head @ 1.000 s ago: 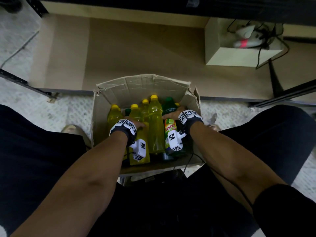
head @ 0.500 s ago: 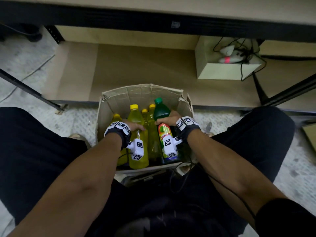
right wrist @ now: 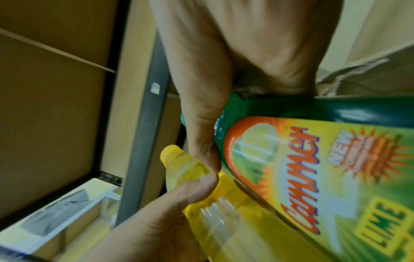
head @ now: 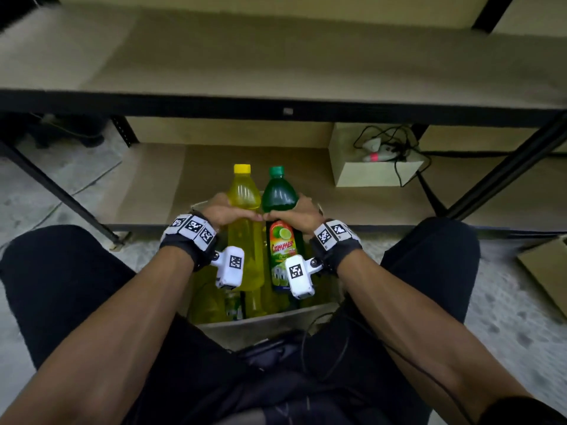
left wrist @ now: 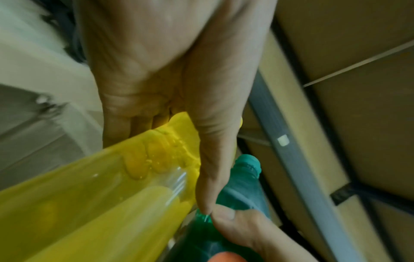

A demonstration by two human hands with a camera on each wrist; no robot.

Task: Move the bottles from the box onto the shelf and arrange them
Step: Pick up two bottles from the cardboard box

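Observation:
My left hand (head: 228, 211) grips a yellow bottle (head: 244, 231) with a yellow cap around its upper body. Right beside it, my right hand (head: 296, 211) grips a green lime bottle (head: 280, 194) with a green cap and a bright label. Both bottles stand upright, side by side, lifted above the cardboard box (head: 267, 325) between my knees. My thumbs nearly touch between the bottles. Several yellow bottles (head: 214, 305) stay inside the box. In the left wrist view the yellow bottle (left wrist: 94, 203) fills my palm; in the right wrist view my thumb lies across the green bottle (right wrist: 313, 168).
A metal-framed shelf (head: 276, 56) with a tan board spans the top, its dark front rail (head: 288, 110) just above the bottles. On the lower board (head: 196, 179) sits a small open box (head: 372, 167) with cables. Another carton (head: 549, 268) lies at right.
Both hands have lifted their bottles up out of the box, from among the others to well above its rim. The head view has tilted up, bringing the upper shelf board into sight.

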